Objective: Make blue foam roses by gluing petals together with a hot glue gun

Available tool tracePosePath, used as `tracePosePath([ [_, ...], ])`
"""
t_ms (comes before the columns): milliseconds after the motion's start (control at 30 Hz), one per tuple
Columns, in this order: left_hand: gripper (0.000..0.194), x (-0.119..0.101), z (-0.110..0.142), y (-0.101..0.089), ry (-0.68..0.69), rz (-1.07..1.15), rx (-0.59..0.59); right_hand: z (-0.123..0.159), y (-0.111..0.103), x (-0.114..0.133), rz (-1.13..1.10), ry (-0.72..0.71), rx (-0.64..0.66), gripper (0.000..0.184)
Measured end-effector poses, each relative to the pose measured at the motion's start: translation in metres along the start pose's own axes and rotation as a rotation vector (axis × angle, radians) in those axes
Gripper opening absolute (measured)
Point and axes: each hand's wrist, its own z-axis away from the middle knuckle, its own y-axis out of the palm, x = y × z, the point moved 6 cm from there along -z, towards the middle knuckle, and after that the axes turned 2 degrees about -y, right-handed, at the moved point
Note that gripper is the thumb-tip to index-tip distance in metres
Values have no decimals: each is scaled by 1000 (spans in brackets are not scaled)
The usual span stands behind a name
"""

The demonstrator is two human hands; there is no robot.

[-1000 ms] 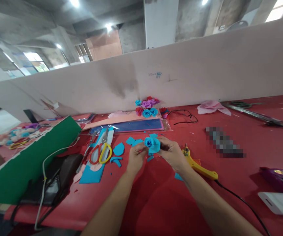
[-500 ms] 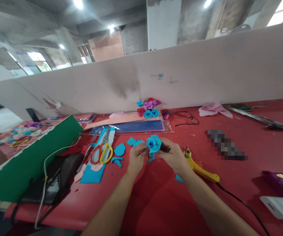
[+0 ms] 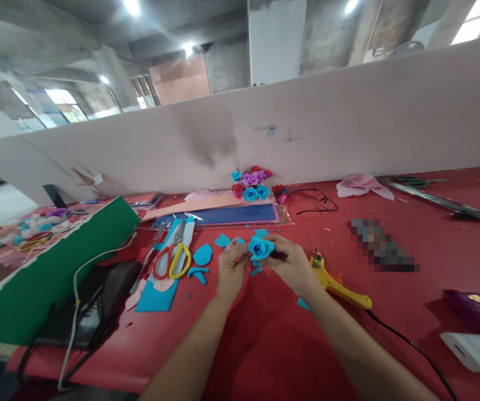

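Observation:
Between my two hands is a blue paper flower (image 3: pixel 260 248), its rolled centre facing me. My left hand (image 3: pixel 232 266) pinches it from the left side, and my right hand (image 3: pixel 290 262) grips its right side with bent fingers. Loose blue petals (image 3: pixel 202 254) and small scraps lie on the red table just left of and behind the hands. To the right of my right hand rests a yellow glue gun (image 3: pixel 342 288) with a black cord. Scissors (image 3: pixel 172 260) with one red and one yellow handle lie on blue paper (image 3: pixel 156 295).
A bunch of finished paper flowers (image 3: pixel 253 184) stands at the back by the white partition (image 3: pixel 148 150). A green board (image 3: pixel 60 273) and a black bag (image 3: pixel 98 301) are at left. Farther right lie pink paper (image 3: pixel 363 186), a white box (image 3: pixel 474 352) and a purple device (image 3: pixel 476 312).
The flower has tipped slightly and its outer petals look more gathered. Both hands stay around it in nearly the same place.

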Motion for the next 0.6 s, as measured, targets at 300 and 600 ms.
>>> tracePosePath([
  [300, 21, -8, 1, 5, 99, -67, 44, 0, 0, 1, 53, -33, 29, 7],
  [600, 16, -2, 1, 4, 18, 12, 42, 1, 4, -3, 31, -40, 79, 13],
])
